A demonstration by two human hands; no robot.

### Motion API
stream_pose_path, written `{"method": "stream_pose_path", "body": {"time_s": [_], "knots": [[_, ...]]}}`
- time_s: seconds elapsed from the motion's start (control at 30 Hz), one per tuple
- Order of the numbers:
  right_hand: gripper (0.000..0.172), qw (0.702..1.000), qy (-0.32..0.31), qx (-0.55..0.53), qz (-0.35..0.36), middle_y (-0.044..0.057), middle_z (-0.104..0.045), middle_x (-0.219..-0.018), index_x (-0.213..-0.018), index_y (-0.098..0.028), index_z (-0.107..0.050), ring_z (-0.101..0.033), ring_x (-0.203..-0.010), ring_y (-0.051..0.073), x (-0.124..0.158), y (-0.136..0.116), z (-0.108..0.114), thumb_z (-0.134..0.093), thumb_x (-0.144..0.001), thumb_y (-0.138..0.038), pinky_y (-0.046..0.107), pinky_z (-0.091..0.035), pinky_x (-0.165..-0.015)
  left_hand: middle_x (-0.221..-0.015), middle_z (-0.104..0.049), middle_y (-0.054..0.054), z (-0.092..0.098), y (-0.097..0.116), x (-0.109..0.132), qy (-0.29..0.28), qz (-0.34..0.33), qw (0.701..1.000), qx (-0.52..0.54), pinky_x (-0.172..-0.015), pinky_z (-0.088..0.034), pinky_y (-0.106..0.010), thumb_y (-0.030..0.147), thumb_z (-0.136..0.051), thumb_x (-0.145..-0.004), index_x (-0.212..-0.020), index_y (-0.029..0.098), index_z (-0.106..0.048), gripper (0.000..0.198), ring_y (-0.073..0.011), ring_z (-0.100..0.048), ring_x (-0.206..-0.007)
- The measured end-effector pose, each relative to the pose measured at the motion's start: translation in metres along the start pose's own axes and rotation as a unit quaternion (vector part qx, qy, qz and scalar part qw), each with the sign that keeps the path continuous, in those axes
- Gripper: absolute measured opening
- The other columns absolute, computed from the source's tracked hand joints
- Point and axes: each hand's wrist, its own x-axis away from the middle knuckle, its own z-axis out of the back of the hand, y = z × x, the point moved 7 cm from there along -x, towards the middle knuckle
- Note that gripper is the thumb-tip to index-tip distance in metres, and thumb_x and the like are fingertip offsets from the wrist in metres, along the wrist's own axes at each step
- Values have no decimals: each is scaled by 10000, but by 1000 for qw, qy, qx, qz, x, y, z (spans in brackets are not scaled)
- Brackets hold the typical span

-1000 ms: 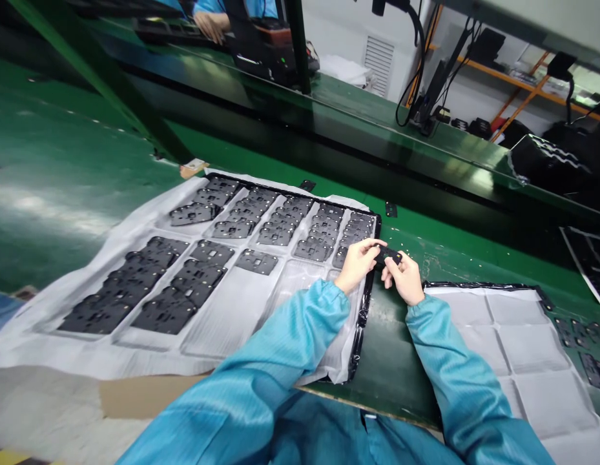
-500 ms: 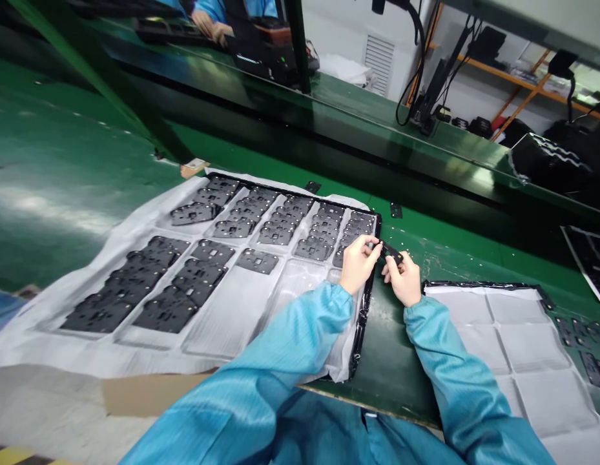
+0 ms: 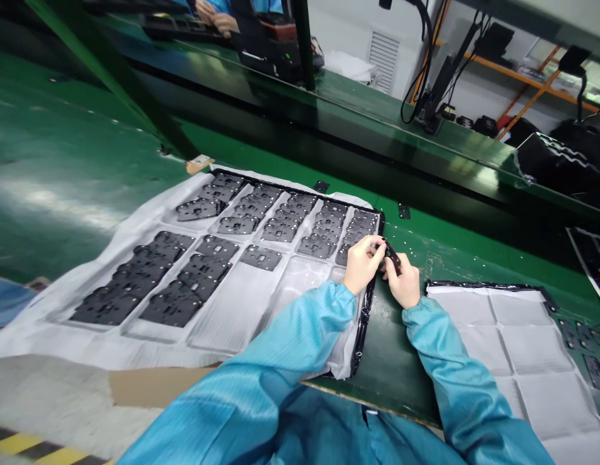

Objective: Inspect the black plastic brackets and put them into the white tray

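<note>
Between my two hands is a small black plate (image 3: 391, 254) with little gold-coloured spots, tilted nearly edge-on. My left hand (image 3: 363, 263) pinches its upper left end, and my right hand (image 3: 402, 279) grips its right side. Both hands are over the right edge of a compartmented tray (image 3: 222, 345) lined with white sheet. Similar black plates (image 3: 130, 278) lie overlapped in rows in the tray's compartments. One single plate (image 3: 261, 257) lies at the top of a middle front compartment.
A second white-lined tray (image 3: 525, 329) lies at the right, with several black plates (image 3: 583, 336) beyond it. Loose plates (image 3: 404, 211) lie on the green bench (image 3: 401, 349) behind the tray. A green post (image 3: 115, 84) slants across the left. Another person's hands (image 3: 217, 18) show at the back.
The black plate has been turned more edge-on between my hands. Both hands stay almost in the same place, and the view has shifted slightly.
</note>
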Motion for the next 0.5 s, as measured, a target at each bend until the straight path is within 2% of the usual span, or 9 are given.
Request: {"method": "stream_pose_path", "body": {"time_s": [0.13,0.27,0.4,0.5], "knots": [[165,1000,-2,20,16,6,-643,-680,-955,-198,-547,-603,-530,133,0,1,0,-476,-930,-345,237,-486,-564,-804,-670,-34,0,-8,-1,10,31,999,29,-570,-498,-204,386,-591,-830,-941,163,-605,250,-106,-628,-590],[178,1000,-2,23,17,7,-651,-701,-970,-194,-551,-606,-531,121,0,1,1,-469,-936,-348,221,-490,-562,-774,-658,-30,0,-9,-2,9,19,999,49,-589,-527,-217,397,-563,-851,-935,154,-607,261,-126,-659,-637],[197,999,-16,42,27,12,-660,-711,-993,-193,-555,-615,-538,126,0,2,-1,-452,-944,-353,222,-498,-565,-696,-642,-14,2,-4,-2,18,-14,1000,-14,-636,-532,-227,369,-537,-876,-923,159,-625,232,-119,-649,-606],[205,995,-25,85,51,30,-673,-742,-1014,-188,-561,-635,-565,141,-1,1,-2,-443,-947,-341,232,-498,-574,-759,-665,-27,2,0,-2,18,-44,996,-81,-633,-516,-220,330,-513,-893,-924,169,-626,200,-111,-640,-604]]}}
